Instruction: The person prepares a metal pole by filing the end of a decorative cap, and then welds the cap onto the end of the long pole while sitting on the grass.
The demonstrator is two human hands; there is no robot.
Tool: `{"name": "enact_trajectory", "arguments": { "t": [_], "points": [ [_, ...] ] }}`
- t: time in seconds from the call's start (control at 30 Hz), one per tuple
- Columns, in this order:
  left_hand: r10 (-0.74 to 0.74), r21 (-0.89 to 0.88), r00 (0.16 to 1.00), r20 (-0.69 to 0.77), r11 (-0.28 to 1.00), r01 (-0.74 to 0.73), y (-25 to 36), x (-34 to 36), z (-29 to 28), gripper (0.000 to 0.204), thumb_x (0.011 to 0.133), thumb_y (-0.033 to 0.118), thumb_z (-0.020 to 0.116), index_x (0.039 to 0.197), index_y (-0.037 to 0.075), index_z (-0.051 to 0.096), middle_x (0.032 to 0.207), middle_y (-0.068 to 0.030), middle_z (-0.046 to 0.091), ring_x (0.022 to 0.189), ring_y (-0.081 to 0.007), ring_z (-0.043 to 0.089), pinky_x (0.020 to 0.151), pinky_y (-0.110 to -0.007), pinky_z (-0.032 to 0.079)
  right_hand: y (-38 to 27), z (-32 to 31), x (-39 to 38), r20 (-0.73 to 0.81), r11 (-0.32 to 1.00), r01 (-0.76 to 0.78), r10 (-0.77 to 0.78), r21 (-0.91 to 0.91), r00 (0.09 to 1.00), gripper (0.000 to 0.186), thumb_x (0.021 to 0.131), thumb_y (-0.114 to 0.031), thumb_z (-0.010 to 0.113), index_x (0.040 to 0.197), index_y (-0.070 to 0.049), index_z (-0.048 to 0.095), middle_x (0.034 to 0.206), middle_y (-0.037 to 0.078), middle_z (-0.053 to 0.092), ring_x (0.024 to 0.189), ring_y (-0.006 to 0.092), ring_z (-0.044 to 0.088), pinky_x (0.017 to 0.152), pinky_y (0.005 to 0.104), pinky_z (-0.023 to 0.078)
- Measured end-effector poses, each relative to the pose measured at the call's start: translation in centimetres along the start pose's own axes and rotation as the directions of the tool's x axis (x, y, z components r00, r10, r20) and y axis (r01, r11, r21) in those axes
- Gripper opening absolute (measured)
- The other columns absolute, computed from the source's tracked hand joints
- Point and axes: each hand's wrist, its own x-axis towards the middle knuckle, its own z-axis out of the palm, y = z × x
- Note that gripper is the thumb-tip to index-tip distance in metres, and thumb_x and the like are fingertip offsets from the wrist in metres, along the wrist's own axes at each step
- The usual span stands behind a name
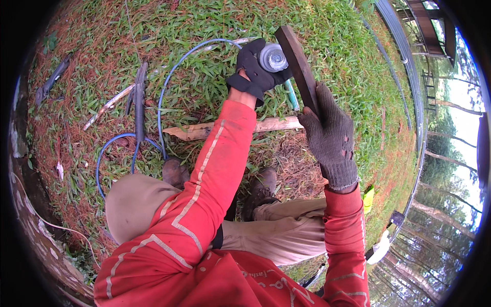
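Observation:
My left hand [255,69], in a black glove, has its fingers wrapped round a round grey thing [273,57] with a ringed, pale end; its kind I cannot make out. A blue hose [176,69] runs up to this hand, and a teal stick-like piece [292,94] shows just below it. Held in my right hand [330,130], which wears a worn dark knit glove with holes, is a dark wooden block [297,64], tilted, its upper part close beside the grey thing. Whether the two touch I cannot tell.
A split length of wood [204,130] lies on the grass before my boots [261,189]. To the left are a dark grey tube-like object [139,105], a pale stick [108,106] and a black scrap [53,79]. Long grey pipes [401,46] run along the right side.

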Motion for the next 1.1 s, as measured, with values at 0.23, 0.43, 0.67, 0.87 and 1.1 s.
{"name": "enact_trajectory", "arguments": {
  "t": [0.23,0.43,0.67,0.87,1.1],
  "points": [
    [-0.036,-0.049,0.996,0.087,0.998,0.041,0.9,1.1,-0.5,0.046,0.102,0.051,0.069,0.126,0.012,0.069,0.118,-0.0131,0.075,0.11,-0.0373,0.071,0.097,-0.062,0.058,-1.0,-0.1,0.7,0.029,0.999,0.008,-0.007,-0.043,1.0,0.062,0.097,-0.019,0.076,0.151,0.007,0.058,0.122,0.031,0.076,0.116,0.0406,0.077,0.097,0.0443,0.061],
    [-0.002,0.06,1.0,-0.015,0.998,0.003,1.2,1.5,-0.9,0.029,0.102,0.047,0.07,0.107,0.019,0.072,0.097,-0.0081,0.074,0.087,-0.0306,0.072,0.072,-0.052,0.061,-1.4,0.0,0.9,-0.147,0.988,0.156,-0.158,-0.023,0.977,0.066,0.099,-0.017,0.074,0.156,0.007,0.051,0.124,0.032,0.074,0.116,0.0422,0.076,0.098,0.0439,0.06],
    [-0.002,0.082,0.987,-0.16,0.996,0.015,1.1,0.9,0.1,0.018,0.097,0.042,0.077,0.099,0.025,0.07,0.085,-0.0027,0.067,0.082,-0.0279,0.066,0.065,-0.053,0.049,-1.7,0.1,0.4,-0.096,0.992,0.122,-0.12,0.018,0.988,0.057,0.1,-0.016,0.071,0.151,0.005,0.057,0.114,0.032,0.075,0.102,0.046,0.077,0.089,0.0494,0.061],
    [0.049,0.103,0.99,-0.133,0.994,-0.036,0.3,1.0,0.9,0.024,0.094,0.043,0.081,0.093,0.023,0.067,0.08,-0.0033,0.069,0.072,-0.0275,0.066,0.061,-0.049,0.049,-1.3,-0.1,0.6,0.135,0.986,0.014,0.009,-0.166,0.991,0.055,0.099,-0.015,0.073,0.149,0.002,0.06,0.116,0.029,0.076,0.107,0.044,0.077,0.089,0.0468,0.062],
    [-0.001,0.084,1.0,-0.022,0.996,0.003,0.6,0.8,0.3,0.026,0.095,0.044,0.079,0.106,0.021,0.073,0.092,-0.0047,0.077,0.078,-0.0241,0.073,0.063,-0.043,0.054,-2.3,-0.4,0.7,0.148,0.959,0.046,-0.004,-0.28,0.989,0.057,0.1,-0.018,0.071,0.153,-0.004,0.056,0.116,0.025,0.075,0.099,0.045,0.076,0.084,0.0531,0.061]
  ]
}}
